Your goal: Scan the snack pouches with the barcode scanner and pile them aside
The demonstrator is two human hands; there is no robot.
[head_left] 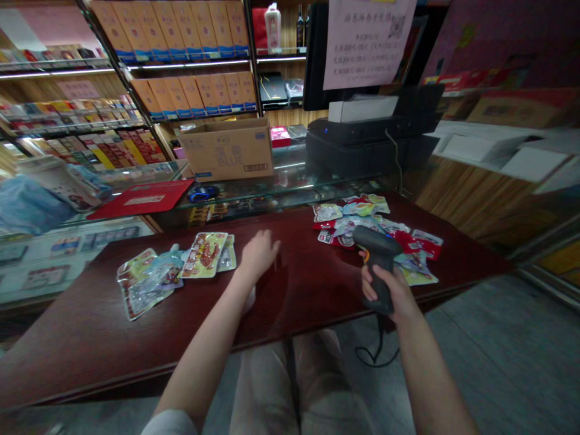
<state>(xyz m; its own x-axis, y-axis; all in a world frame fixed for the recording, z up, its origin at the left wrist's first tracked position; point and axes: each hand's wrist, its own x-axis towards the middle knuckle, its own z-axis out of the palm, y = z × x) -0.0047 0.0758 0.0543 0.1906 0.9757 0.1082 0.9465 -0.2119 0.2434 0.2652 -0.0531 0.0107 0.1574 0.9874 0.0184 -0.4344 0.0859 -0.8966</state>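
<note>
My right hand [388,290] grips the handle of a dark grey barcode scanner [378,251], whose head points at a pile of snack packets [371,226] on the right of the dark red table [294,290]. My left hand [259,254] hovers over the middle of the table, palm down, with its fingers loosely curled and nothing in it. It is just right of a second group of snack packets [174,269] lying on the table's left side. The scanner's black cable [376,350] hangs below the table edge.
A glass counter [272,187] behind the table carries a cardboard box [229,148], a red mat [142,198], a blue mouse [202,193] and a black register [362,136] with a paper notice [367,39]. Shelves of boxed goods [181,54] fill the back wall. My knees are under the table.
</note>
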